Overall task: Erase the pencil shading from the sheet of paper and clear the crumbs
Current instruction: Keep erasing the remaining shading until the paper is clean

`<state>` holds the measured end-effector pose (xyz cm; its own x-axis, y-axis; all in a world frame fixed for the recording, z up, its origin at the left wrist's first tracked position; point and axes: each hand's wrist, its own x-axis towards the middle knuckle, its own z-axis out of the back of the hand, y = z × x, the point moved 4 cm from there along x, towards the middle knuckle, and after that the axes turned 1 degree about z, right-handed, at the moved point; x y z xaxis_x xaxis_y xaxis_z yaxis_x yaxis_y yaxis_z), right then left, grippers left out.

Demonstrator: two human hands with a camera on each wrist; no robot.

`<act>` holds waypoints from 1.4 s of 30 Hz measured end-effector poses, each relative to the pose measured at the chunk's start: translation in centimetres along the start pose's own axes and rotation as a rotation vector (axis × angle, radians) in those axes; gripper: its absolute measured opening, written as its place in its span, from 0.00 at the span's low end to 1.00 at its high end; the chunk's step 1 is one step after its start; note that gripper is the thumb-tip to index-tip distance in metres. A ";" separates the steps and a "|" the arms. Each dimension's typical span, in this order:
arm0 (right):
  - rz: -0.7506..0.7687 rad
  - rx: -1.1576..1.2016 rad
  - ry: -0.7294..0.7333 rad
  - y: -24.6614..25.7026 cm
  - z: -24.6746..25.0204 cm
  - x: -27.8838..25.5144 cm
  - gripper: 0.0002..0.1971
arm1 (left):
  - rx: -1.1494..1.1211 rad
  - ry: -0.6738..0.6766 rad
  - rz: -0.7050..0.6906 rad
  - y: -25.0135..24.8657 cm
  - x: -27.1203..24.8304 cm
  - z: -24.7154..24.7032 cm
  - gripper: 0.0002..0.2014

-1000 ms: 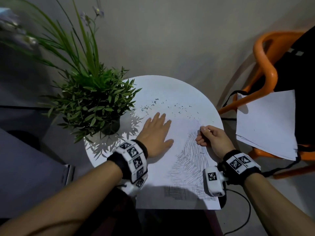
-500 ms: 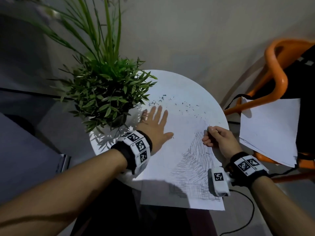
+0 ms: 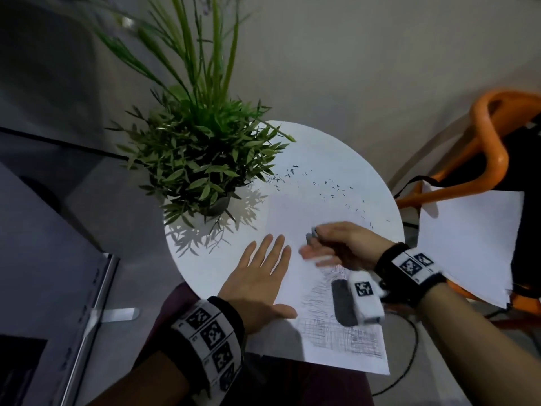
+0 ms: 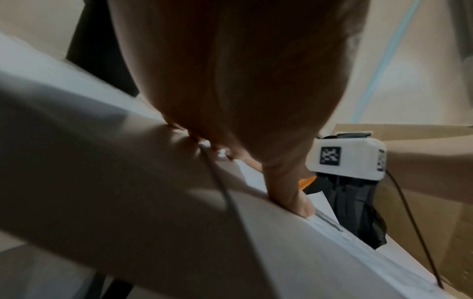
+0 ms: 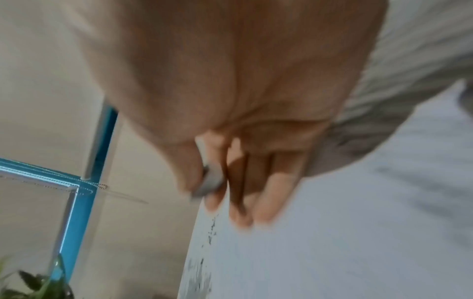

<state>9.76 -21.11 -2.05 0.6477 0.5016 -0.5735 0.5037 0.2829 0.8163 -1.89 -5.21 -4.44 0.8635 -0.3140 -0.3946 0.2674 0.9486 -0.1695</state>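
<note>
A: Where's the sheet of paper rn?

B: Flat on the round white table, near edge hanging off it toward the person. Pencil shading fills the sheet's near right part; far part looks clean.

A: Hands?

B: Left hand spread flat, palm down on the sheet's left side, pinning it. Right hand just right of the left one, blurred, thumb & forefinger pinching a small grey eraser, other fingers loosely out over the paper. Wrist cam shows the same pinch on the eraser.

A: Crumbs?

B: Dark eraser crumbs scattered past the sheet's far edge, between it & the potted plant.

A: How'll it handle?

B: Judging only: paper's light, thin, creases easily, prob slides on that smooth top. Overhang has no support, so rubbing there could buckle or tear it. Best hold is a flat palm close beside the rubbed patch, not a pinch at a corner. Eraser's small, likely soft; a grip low near its tip should give control. Crumbs are weightless, so a light sweep w/ the hand's edge ought to do.
</note>
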 end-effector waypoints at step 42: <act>0.173 -1.552 -0.588 4.2 1.3 3.6 0.12 | -0.045 -0.301 0.184 -1.6 2.0 -1.2 0.40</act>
<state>14.96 -19.21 -0.72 0.9248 0.3583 -0.1277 -0.3667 0.9291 -0.0487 -1.10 -7.42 -6.05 0.9845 -0.1060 -0.1397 0.0827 0.9832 -0.1627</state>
